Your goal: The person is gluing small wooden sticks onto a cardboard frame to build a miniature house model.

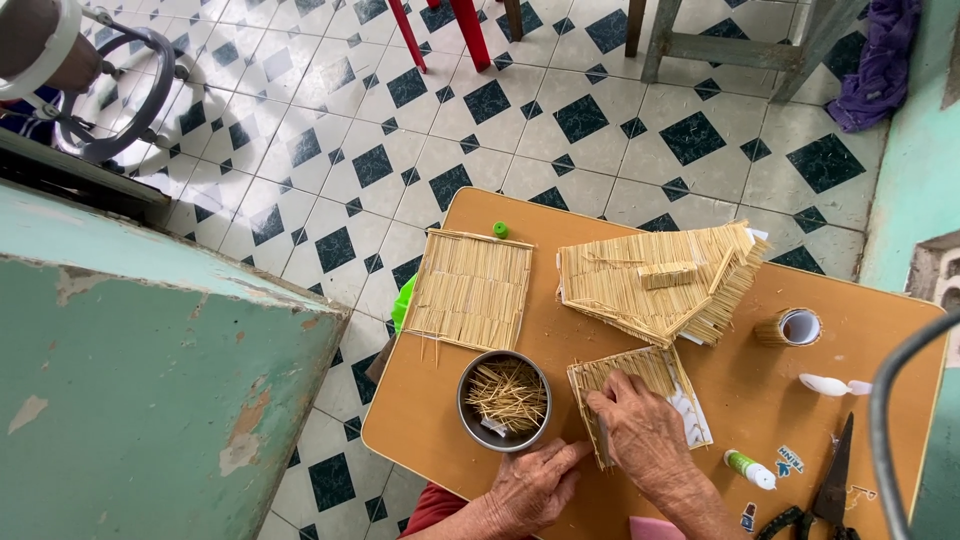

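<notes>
The surface (760, 400) is orange-tan, the stick panels (470, 290) pale straw, the bowl (465, 405) grey metal, the floor (400, 130) white with dark green diamonds, the wall (130, 400) peeling green.

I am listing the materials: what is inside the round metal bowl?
The round metal bowl holds a loose heap of thin wooden sticks. They cover most of its bottom, so anything beneath is hidden.

Small blue-white stickers (789, 461) on table (560, 215) near glue bottle (749, 469)
</notes>
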